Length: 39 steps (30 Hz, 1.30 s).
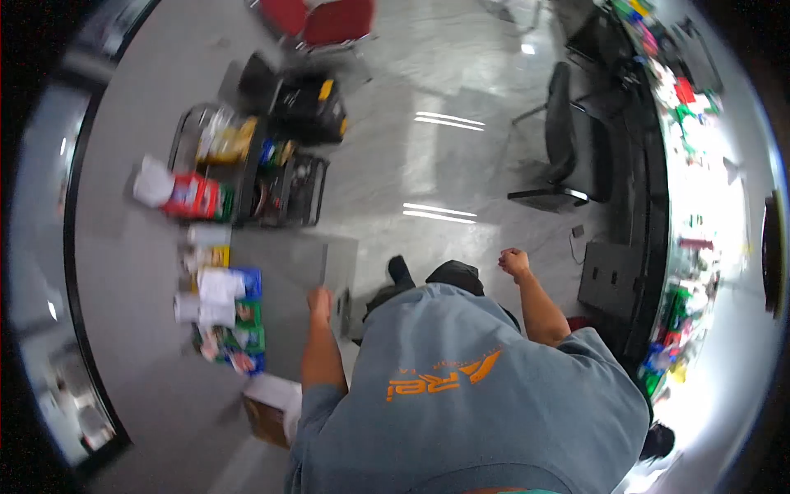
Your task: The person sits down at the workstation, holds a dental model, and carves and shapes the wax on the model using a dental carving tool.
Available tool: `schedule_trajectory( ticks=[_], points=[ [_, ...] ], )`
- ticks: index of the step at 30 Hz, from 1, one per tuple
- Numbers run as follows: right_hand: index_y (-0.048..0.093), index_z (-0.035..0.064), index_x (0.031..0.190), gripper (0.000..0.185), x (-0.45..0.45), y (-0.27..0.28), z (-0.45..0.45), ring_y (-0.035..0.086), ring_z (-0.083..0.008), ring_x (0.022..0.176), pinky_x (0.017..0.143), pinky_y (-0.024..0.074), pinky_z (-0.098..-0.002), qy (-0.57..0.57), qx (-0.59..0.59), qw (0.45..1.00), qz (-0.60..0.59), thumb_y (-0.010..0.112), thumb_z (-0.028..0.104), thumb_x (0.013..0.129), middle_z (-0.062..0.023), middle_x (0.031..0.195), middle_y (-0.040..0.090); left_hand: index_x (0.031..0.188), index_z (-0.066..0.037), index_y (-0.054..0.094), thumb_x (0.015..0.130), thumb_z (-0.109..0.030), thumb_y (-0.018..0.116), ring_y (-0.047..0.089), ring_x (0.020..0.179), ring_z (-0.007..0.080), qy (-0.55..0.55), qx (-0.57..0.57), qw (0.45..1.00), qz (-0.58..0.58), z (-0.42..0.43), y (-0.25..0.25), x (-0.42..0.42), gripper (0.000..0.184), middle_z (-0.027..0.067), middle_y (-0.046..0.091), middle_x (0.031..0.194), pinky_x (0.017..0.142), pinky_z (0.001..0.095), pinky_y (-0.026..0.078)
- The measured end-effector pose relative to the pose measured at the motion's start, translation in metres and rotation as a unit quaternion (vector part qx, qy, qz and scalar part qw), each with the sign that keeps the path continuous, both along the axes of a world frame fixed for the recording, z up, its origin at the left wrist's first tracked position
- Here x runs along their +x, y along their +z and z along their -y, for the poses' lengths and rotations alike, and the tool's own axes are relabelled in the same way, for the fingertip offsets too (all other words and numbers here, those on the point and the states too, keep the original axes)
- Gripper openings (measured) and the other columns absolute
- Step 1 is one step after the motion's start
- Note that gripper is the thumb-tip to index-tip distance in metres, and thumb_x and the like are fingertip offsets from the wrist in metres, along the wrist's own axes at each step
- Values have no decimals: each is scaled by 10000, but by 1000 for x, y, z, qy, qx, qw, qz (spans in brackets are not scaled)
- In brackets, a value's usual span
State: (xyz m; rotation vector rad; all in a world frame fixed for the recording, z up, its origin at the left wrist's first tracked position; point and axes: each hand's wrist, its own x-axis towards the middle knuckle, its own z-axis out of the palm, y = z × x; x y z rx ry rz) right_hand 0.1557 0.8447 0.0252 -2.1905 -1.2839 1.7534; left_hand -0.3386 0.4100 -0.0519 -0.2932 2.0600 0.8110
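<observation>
My left hand [319,303] is closed in a loose fist over the edge of a grey cabinet [284,317]; I cannot tell whether it touches the cabinet. Nothing shows in it. Out to the other side, my right hand [514,262] hangs over the shiny floor with its fingers curled in and no object visible. Both arms are bent in front of my grey shirt [494,395] with orange lettering. One dark shoe [401,272] points forward below me.
Colourful packets [222,296] stand left of the cabinet, near a white box [276,403]. A black cart [284,185] and a black-and-yellow case [317,107] are ahead left. An office chair [568,148] stands right, beside a long bright counter [691,239] crowded with goods.
</observation>
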Motion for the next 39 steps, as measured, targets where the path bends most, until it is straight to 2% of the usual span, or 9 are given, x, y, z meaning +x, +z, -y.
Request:
schedule_trajectory(
  ticks=[4,7,12,16,22,30,36,38,39],
  points=[
    [663,55,1007,109,20,20,-24,673,-162,736,600,525,-264,-157,43,983,-84,602,110,936,-73,840,682,1052,-14,690,984,-207,619,652,910,206,-250,182,892,-328,-306,125,-110,217,95,707,989,856,358,511],
    [658,47,1002,98,39,31,-45,660,-160,703,582,511,-263,-279,78,952,-100,606,105,943,-67,823,672,1065,-34,688,991,-138,626,624,855,125,-250,267,888,-279,-463,218,-108,142,29,684,930,800,282,493],
    [675,35,951,85,54,27,-142,660,-141,686,555,494,-267,-414,48,903,-104,632,102,921,-57,819,683,937,-48,667,989,-149,589,594,755,157,-327,353,834,-269,-589,142,-115,138,26,628,789,710,317,480],
    [729,34,930,145,75,17,-266,699,-214,735,635,539,-338,-332,243,904,120,691,167,886,-108,815,724,913,-23,655,999,-272,512,615,831,284,-424,88,893,-125,-562,44,-56,300,163,641,854,778,454,491],
    [706,54,1209,520,6,125,-412,611,-388,1213,1015,493,-447,-124,323,924,162,755,427,850,-243,1262,649,928,-20,678,986,-281,525,635,828,302,-579,-25,815,-17,-586,57,-31,309,173,666,884,765,464,504],
    [621,80,1361,619,-54,115,-493,589,-371,1269,1067,459,-466,-101,273,930,223,490,566,1002,-179,1366,626,949,-16,709,969,-294,542,662,824,325,-629,-23,776,-32,-753,79,-109,325,187,700,923,748,476,521],
    [692,40,1020,396,-61,99,-505,652,-399,1006,876,511,-503,-198,277,886,316,492,381,1037,-181,1034,690,965,-13,731,957,-304,555,682,821,343,-887,-25,405,-218,-974,108,-182,340,197,725,952,735,486,534],
    [712,37,941,372,-61,84,-506,663,-381,994,877,521,-498,-224,276,868,347,557,371,994,-169,1013,703,884,-45,710,954,-289,569,629,664,247,-641,-19,763,-78,-1092,85,-214,290,120,699,828,608,421,512],
    [713,33,913,338,-64,94,-508,663,-382,983,882,521,-491,-234,259,867,357,584,340,974,-174,983,702,858,-53,695,947,-253,583,613,659,199,-584,66,803,-99,-1141,102,-214,245,90,682,804,586,372,494]
  ],
)
